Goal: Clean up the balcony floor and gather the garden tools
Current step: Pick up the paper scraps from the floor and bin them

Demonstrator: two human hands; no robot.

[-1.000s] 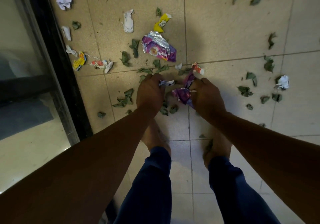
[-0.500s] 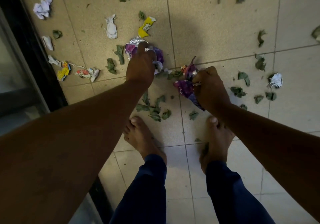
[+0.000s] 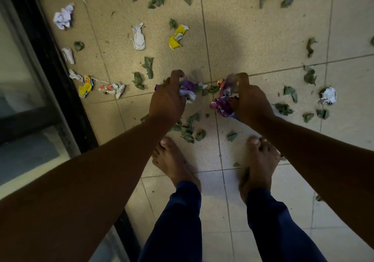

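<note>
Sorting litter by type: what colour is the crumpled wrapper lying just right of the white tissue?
Yellow, with a bit of white print, the crumpled wrapper shows best in the head view.

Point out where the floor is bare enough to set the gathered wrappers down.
Barest: the tiles beside and behind the feet, toward the bottom of the view. Another open patch lies beyond the right hand, between the yellow wrapper and the lone leaf. Crowded: leaves between hands and feet, paper scraps along the black door frame, and the far edge.
</note>
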